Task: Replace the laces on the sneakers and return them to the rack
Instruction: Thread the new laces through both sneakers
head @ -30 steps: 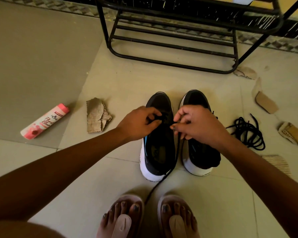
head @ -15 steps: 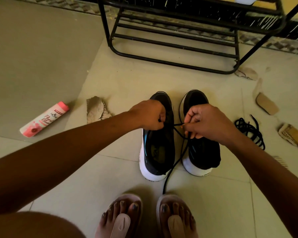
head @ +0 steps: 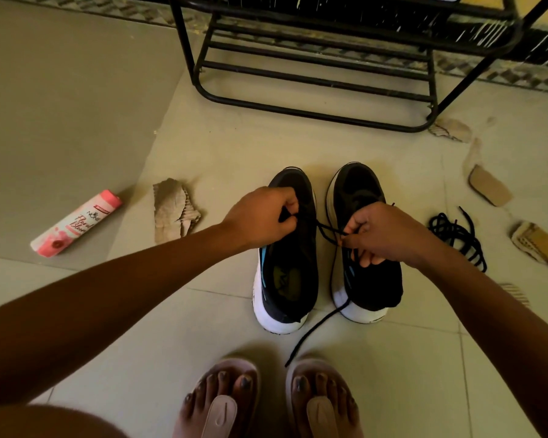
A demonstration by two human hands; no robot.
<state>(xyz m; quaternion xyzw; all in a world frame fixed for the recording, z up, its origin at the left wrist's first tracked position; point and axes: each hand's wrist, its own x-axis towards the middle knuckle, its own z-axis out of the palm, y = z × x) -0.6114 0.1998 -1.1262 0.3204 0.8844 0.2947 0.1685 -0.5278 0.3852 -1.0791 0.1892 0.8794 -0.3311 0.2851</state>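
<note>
1. We keep the sneakers (head: 326, 248) side by side on the floor, toes toward the rack (head: 314, 80), probably for easy reach.
2. Our left hand (head: 260, 216) pinches the lace (head: 326, 229) at the left shoe's eyelets.
3. Our right hand (head: 383, 235) has its fingers curled tight, pinching the lace's other run; its tail trails toward our feet.

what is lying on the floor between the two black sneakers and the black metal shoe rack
Nothing visible. The tile strip between the two black white-soled sneakers and the black metal shoe rack is bare. The torn cardboard scraps and the loose black lace bundle lie off to the sides.
</note>
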